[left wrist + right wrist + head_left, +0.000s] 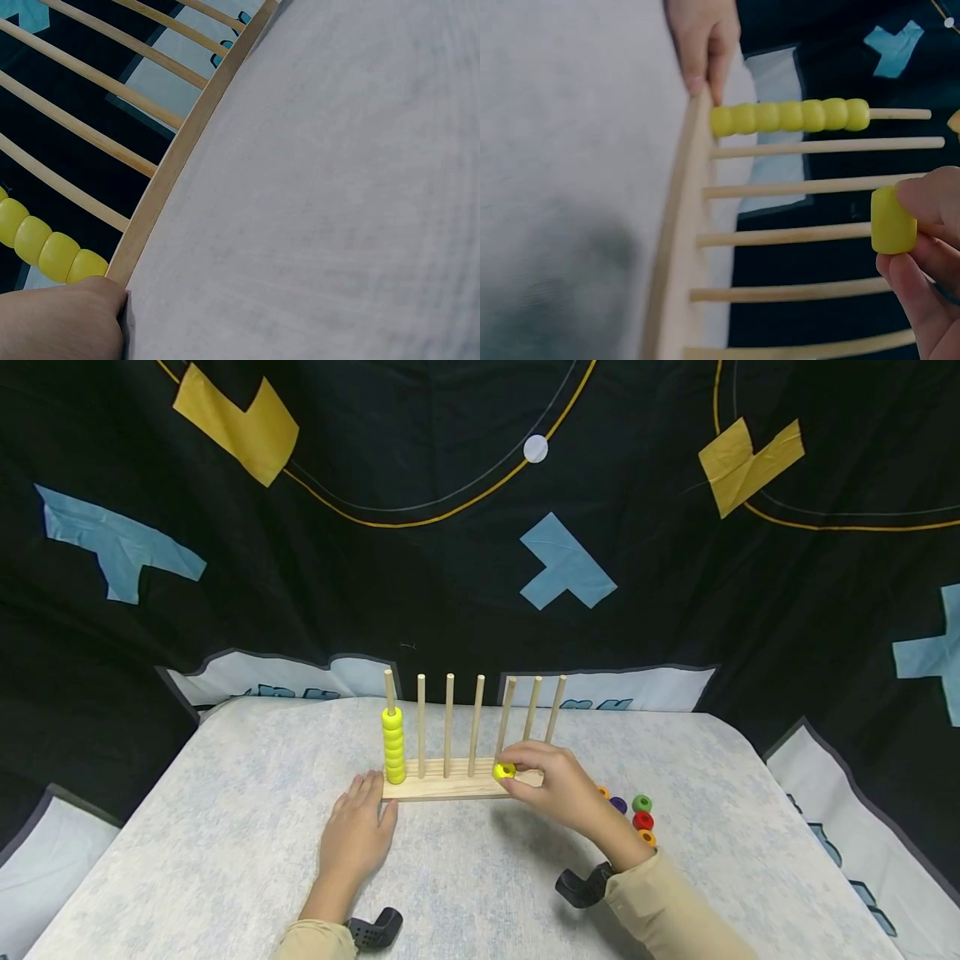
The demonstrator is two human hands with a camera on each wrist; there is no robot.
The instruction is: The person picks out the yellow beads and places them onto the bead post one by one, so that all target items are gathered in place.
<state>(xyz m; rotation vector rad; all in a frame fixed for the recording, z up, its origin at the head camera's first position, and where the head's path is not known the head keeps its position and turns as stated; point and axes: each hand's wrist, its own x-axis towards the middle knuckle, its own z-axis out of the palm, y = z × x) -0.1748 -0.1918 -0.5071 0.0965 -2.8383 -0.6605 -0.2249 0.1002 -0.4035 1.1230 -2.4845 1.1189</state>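
Observation:
A wooden peg rack (pixel 447 790) with several upright pegs stands on the table. Yellow beads (pixel 393 752) are stacked on its leftmost peg; the other pegs hold none that I can see. My left hand (pixel 356 835) holds the left end of the rack's base, thumb at the front corner and fingers along the end. Between thumb and fingers, my right hand (pixel 551 781) pinches one yellow bead (pixel 893 220). This bead is off the pegs, in front of the right half of the rack, and its hole shows in the head view.
Loose beads lie right of the rack, partly behind my right forearm: green (pixel 642 803), red (pixel 642 821), purple (pixel 618 804) and orange (pixel 647 837). A pale cloth covers the table (pixel 225 852). Behind it hangs a dark patterned curtain (pixel 420 585).

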